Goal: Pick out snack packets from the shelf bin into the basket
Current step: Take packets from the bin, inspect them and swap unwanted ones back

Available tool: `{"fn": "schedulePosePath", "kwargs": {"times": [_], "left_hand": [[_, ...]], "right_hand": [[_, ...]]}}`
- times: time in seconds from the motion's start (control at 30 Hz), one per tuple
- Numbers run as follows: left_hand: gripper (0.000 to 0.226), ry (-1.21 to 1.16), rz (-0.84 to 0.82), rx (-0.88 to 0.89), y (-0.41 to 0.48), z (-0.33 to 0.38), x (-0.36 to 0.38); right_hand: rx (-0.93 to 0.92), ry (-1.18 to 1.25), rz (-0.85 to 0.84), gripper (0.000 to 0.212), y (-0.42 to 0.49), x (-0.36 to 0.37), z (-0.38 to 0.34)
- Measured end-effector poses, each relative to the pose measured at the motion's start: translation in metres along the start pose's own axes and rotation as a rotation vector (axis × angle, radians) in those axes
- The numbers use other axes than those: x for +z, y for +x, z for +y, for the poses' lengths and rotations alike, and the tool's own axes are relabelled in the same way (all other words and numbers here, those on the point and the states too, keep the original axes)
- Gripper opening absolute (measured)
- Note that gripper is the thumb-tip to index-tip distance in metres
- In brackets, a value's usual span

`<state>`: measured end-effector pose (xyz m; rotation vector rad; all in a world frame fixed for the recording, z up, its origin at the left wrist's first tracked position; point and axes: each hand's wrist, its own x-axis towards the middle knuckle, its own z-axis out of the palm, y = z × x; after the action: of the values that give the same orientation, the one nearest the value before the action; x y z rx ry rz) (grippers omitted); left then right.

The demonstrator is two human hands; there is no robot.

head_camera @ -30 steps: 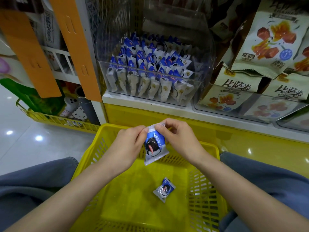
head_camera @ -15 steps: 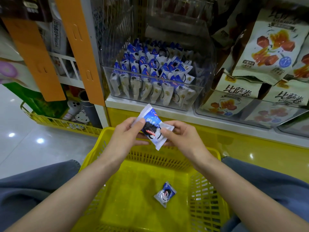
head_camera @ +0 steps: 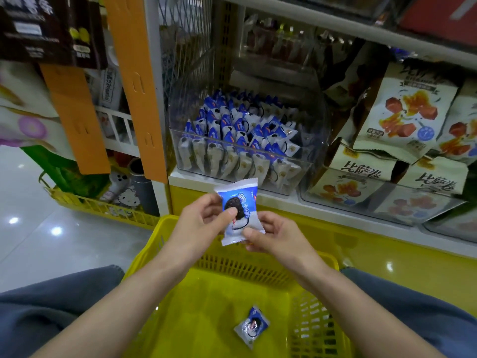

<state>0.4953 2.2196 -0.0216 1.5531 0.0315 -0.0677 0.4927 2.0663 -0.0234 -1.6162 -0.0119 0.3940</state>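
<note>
Both hands hold one blue-and-white snack packet (head_camera: 240, 210) upright above the far rim of the yellow basket (head_camera: 206, 319): the left hand (head_camera: 200, 223) pinches its side, thumb on the front, and the right hand (head_camera: 271, 235) pinches its lower corner. A second packet (head_camera: 252, 326) lies on the basket floor, and the clear shelf bin (head_camera: 245, 140) behind is full of the same packets.

Thumb of my left hand (head_camera: 198, 223) covers cookie print on blue-and-white plastic snack packet (head_camera: 241, 200); my fingers behind it hidden. Down low, yellow plastic mesh basket (head_camera: 206, 319) cut off at bottom edge. Lettering on packets (head_camera: 232, 140) in clear plastic shelf bin (head_camera: 302, 177) too small to read.
</note>
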Motion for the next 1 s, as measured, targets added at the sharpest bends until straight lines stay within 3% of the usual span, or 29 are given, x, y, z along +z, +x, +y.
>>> {"fn": "schedulePosePath", "kwargs": {"times": [0.2,0.37,0.5,0.63,0.77,0.9,1.0], "left_hand": [[0.02,0.237,-0.071,0.177,0.0,0.011,-0.001],[0.028,0.498,0.019,0.422,0.014,0.037,-0.011],[0.037,0.766,0.094,0.6,0.045,0.066,-0.027],[0.038,1.077,0.095,0.588,0.078,0.066,-0.037],[0.04,1.259,0.091,0.648,0.091,0.052,-0.045],[0.049,1.264,0.121,0.707,0.092,0.048,-0.046],[0.046,1.244,0.155,0.754,0.095,0.045,-0.046]], "right_hand": [[-0.2,-0.089,0.101,0.017,-0.002,0.006,-0.007],[-0.398,-0.1,0.279,0.018,0.002,-0.003,-0.039],[-0.474,-0.35,0.456,0.007,0.034,-0.021,-0.085],[-0.463,-0.562,0.618,0.027,0.097,-0.034,-0.121],[-0.407,-0.743,0.761,0.028,0.156,-0.043,-0.14],[-0.196,-0.954,0.706,0.03,0.191,-0.05,-0.138],[-0.169,-0.979,0.635,0.03,0.201,-0.052,-0.13]]}}
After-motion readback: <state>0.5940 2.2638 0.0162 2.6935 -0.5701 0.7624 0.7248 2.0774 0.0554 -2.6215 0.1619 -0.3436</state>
